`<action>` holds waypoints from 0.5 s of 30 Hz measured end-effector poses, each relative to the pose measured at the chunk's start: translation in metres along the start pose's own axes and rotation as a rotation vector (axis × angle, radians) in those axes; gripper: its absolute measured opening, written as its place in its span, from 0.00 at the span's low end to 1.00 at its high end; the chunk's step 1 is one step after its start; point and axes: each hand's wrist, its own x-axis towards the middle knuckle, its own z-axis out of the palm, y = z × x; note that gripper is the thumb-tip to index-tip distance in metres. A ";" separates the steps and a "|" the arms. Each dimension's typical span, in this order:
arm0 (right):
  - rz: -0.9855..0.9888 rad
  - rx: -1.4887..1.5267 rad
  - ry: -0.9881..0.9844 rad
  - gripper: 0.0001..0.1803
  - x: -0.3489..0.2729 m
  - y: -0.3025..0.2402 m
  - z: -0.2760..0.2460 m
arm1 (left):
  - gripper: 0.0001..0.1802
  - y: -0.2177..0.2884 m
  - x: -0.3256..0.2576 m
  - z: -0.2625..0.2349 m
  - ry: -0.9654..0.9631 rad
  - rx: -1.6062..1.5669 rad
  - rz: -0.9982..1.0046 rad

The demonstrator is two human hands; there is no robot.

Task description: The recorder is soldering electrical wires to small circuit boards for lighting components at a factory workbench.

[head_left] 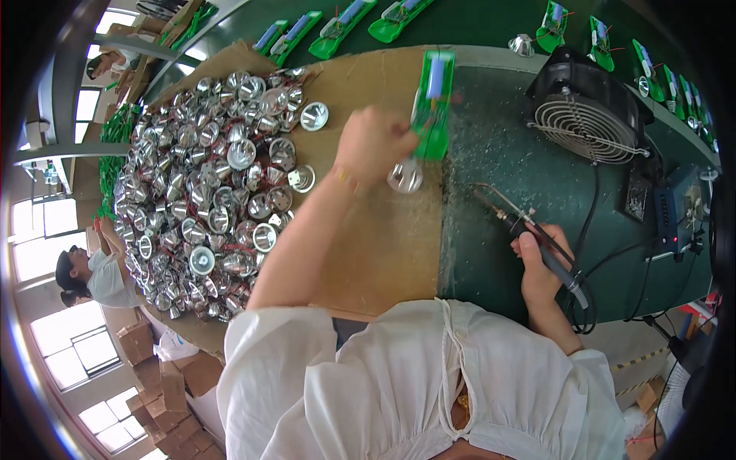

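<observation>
My right hand (540,261) is closed around a soldering iron (548,261) with a thin metal solder-feed tube fixed beside its tip, which points up and to the left. On the far side of the brown board, my left hand (372,146) is closed, its fingertips pinched at the lower left edge of a green plastic housing (435,142). What the fingers hold is hidden and slightly blurred. A blue cylindrical battery (436,77) and thin wires lie in that housing. Just below the hand sits a shiny reflector cup (405,176), touching or nearly touching the housing's lower end.
A big heap of silver reflector cups (207,184) with red wires covers the left side. A black fan with a wire guard (586,126) stands at right, near a blue soldering station (675,207) and its cables. More green housings (341,29) line the far edge.
</observation>
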 end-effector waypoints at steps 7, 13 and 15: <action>0.054 -0.001 -0.012 0.08 0.002 0.000 0.002 | 0.14 0.017 0.172 -0.014 0.749 0.279 0.294; 0.063 -0.001 -0.055 0.07 0.004 -0.002 0.003 | 0.30 -0.041 0.176 -0.035 0.221 0.380 0.248; 0.074 0.009 -0.042 0.07 0.005 -0.002 0.002 | 0.27 -0.029 0.143 -0.026 0.232 0.288 0.251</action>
